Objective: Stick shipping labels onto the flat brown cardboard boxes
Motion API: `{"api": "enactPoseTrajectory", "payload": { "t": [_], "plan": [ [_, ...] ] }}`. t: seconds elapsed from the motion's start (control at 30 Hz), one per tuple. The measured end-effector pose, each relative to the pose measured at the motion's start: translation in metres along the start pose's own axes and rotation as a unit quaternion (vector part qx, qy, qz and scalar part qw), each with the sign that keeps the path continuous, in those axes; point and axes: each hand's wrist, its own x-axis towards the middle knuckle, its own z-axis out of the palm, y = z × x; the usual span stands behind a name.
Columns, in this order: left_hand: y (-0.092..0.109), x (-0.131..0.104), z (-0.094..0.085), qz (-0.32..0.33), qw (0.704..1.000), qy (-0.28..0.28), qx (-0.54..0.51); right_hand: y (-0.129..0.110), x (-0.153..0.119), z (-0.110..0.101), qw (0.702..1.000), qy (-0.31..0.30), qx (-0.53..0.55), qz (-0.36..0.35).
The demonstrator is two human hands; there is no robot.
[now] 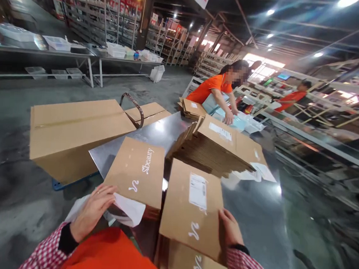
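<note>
My left hand (96, 208) rests at the near left corner of a flat brown carton marked "beauty" (137, 168), beside white paper (129, 209) that sticks out below it. The fingers lie extended and spread a little. To the right, my right hand (230, 228) is at the right edge of another brown carton with a white label (178, 192); its thumb side touches the edge and the other fingers are partly hidden. Under that labelled carton lies a further brown carton (201, 267). A tall stack of flattened cartons (205, 152) stands behind them.
The metal table (251, 201) carries the stacks. Large closed boxes (82, 123) on a blue-based cart stand at left, with a curved handle (135, 104). A person in orange (207, 89) works across the table's far end. Tables with white bins (116, 50) stand behind.
</note>
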Motion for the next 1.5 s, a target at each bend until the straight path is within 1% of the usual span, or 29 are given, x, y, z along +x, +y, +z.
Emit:
{"api": "enactPoseTrajectory", "payload": {
  "t": [0.03, 0.07, 0.1, 0.13, 0.17, 0.2, 0.23, 0.27, 0.3, 0.33, 0.37, 0.4, 0.43, 0.47, 0.57, 0.6, 0.7, 0.77, 0.87, 0.97, 1.07, 1.13, 1.17, 1.27, 1.3, 1.33, 1.37, 1.43, 1.5],
  "plan": [
    [-0.002, 0.001, -0.004, -0.004, 1.000, 0.004, -0.001, 0.010, 0.000, -0.025, 0.999, 0.024, -0.015, 0.023],
    [-0.003, 0.002, -0.007, -0.010, 1.000, 0.006, -0.001, 0.019, -0.001, -0.041, 0.997, 0.055, -0.045, 0.032],
    [-0.003, 0.002, -0.010, -0.015, 1.000, 0.009, -0.003, 0.024, -0.004, -0.046, 0.993, 0.078, -0.082, 0.022],
    [-0.002, 0.003, -0.011, -0.020, 1.000, 0.013, -0.010, 0.026, -0.010, -0.041, 0.989, 0.082, -0.118, -0.012],
    [-0.001, 0.004, -0.012, -0.025, 0.999, 0.017, -0.019, 0.023, -0.021, -0.026, 0.985, 0.060, -0.147, -0.071],
    [0.001, 0.005, -0.013, -0.031, 0.999, 0.019, -0.032, 0.015, -0.035, -0.002, 0.975, 0.006, -0.163, -0.150],
    [0.003, 0.005, -0.013, -0.037, 0.998, 0.018, -0.045, 0.004, -0.051, 0.028, 0.957, -0.080, -0.155, -0.234],
    [0.004, 0.006, -0.014, -0.043, 0.997, 0.014, -0.057, -0.010, -0.070, 0.060, 0.917, -0.191, -0.151, -0.316],
    [0.005, 0.006, -0.014, -0.046, 0.996, 0.010, -0.069, -0.026, -0.089, 0.093, 0.860, -0.292, -0.146, -0.392],
    [0.006, 0.006, -0.015, -0.050, 0.996, 0.003, -0.079, -0.041, -0.106, 0.122, 0.800, -0.368, -0.130, -0.456],
    [0.007, 0.006, -0.017, -0.053, 0.995, -0.004, -0.087, -0.055, -0.121, 0.148, 0.744, -0.432, -0.108, -0.498],
    [0.007, 0.004, -0.019, -0.057, 0.994, -0.011, -0.092, -0.066, -0.134, 0.168, 0.707, -0.469, -0.077, -0.524],
    [0.008, 0.002, -0.022, -0.063, 0.993, -0.017, -0.094, -0.074, -0.143, 0.183, 0.689, -0.485, -0.047, -0.537],
    [0.010, -0.002, -0.026, -0.071, 0.993, -0.019, -0.092, -0.079, -0.150, 0.193, 0.689, -0.482, -0.022, -0.541],
    [0.022, -0.018, -0.037, -0.098, 0.992, 0.001, -0.077, -0.083, -0.160, 0.204, 0.720, -0.426, -0.005, -0.548],
    [0.029, -0.023, -0.040, -0.100, 0.992, 0.009, -0.077, -0.084, -0.162, 0.205, 0.721, -0.414, -0.016, -0.555],
    [0.051, -0.030, -0.045, -0.110, 0.989, 0.026, -0.094, -0.093, -0.171, 0.208, 0.705, -0.416, -0.046, -0.573],
    [0.063, -0.026, -0.044, -0.131, 0.983, 0.037, -0.120, -0.101, -0.177, 0.211, 0.698, -0.407, -0.054, -0.587],
    [0.074, -0.015, -0.038, -0.148, 0.976, 0.076, -0.142, -0.106, -0.185, 0.217, 0.705, -0.352, -0.040, -0.615],
    [0.076, -0.005, -0.031, -0.150, 0.976, 0.113, -0.112, -0.100, -0.188, 0.223, 0.725, -0.291, 0.005, -0.624],
    [0.069, -0.001, -0.024, -0.164, 0.978, 0.110, -0.072, -0.091, -0.183, 0.227, 0.742, -0.286, 0.018, -0.606],
    [0.058, -0.001, -0.020, -0.149, 0.984, 0.080, -0.062, -0.093, -0.170, 0.228, 0.747, -0.289, 0.013, -0.599],
    [0.050, -0.001, -0.018, -0.132, 0.987, 0.059, -0.063, -0.099, -0.158, 0.228, 0.761, -0.279, 0.019, -0.586],
    [0.021, -0.004, -0.011, -0.063, 0.997, 0.026, -0.033, -0.130, -0.103, 0.232, 0.851, -0.199, 0.061, -0.482],
    [0.012, -0.005, -0.009, -0.040, 0.999, 0.026, -0.005, -0.142, -0.081, 0.235, 0.877, -0.176, 0.054, -0.443],
    [0.004, -0.005, -0.006, -0.019, 0.999, 0.027, 0.024, -0.154, -0.059, 0.241, 0.892, -0.171, 0.028, -0.418],
    [-0.002, -0.005, -0.003, 0.001, 0.998, 0.030, 0.047, -0.163, -0.038, 0.248, 0.898, -0.176, -0.009, -0.404],
    [-0.010, -0.004, 0.004, 0.031, 0.997, 0.035, 0.068, -0.173, -0.005, 0.264, 0.891, -0.207, -0.084, -0.396],
    [-0.013, -0.002, 0.012, 0.046, 0.996, 0.040, 0.060, -0.173, 0.013, 0.283, 0.880, -0.228, -0.139, -0.392]
  ]
}}
